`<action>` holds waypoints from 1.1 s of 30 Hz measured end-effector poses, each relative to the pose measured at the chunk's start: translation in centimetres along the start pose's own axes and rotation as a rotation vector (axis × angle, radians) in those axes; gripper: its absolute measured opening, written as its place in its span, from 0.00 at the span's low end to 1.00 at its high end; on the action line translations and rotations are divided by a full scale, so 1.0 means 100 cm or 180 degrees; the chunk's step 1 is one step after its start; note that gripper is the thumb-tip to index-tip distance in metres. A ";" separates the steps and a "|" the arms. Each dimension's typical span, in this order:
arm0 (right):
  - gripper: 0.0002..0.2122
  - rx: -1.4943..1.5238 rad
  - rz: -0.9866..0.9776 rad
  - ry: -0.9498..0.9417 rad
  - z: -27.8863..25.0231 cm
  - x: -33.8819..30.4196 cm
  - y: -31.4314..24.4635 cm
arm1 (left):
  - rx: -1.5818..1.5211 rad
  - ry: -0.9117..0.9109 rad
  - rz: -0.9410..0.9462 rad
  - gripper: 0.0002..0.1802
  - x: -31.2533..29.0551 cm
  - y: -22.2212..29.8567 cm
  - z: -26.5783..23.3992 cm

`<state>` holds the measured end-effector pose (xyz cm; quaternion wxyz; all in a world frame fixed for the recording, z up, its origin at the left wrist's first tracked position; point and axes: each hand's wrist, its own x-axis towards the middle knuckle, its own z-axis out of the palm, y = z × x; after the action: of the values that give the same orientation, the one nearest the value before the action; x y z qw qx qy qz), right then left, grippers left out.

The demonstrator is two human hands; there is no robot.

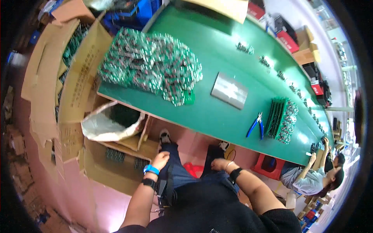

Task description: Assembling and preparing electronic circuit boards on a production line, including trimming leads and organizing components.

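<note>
My left hand [161, 160] is by my left thigh, its fingers curled in and nothing showing in it. My right hand [220, 164] is over my right thigh, also loosely closed, with no object visible. Both hands are below the near edge of a green-topped table [186, 120]. On it, a large heap of green circuit boards [151, 64] lies at the left. A flat silver metal plate [230, 90] is in the middle. Blue-handled pliers [257, 126] rest to its right, beside an upright row of circuit boards [283, 119].
Cardboard boxes [83, 73] holding boards stand at the left, with a white sack [112, 130] under the table edge. Small board assemblies [264, 61] line the far side. A co-worker [311, 180] sits at the far right, near a red stool [268, 165].
</note>
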<state>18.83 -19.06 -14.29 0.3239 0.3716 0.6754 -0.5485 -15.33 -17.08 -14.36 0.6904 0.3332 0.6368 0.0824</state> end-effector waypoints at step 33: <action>0.18 0.0782 -0.0142 -0.0288 0.169 0.089 0.045 | 0.2896 0.1837 0.0537 0.10 -0.017 -0.055 0.167</action>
<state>18.64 -33.76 -27.31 0.2938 0.3683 0.5959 -0.6503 -1.69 -28.10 -16.63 0.2647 0.6120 0.7429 -0.0582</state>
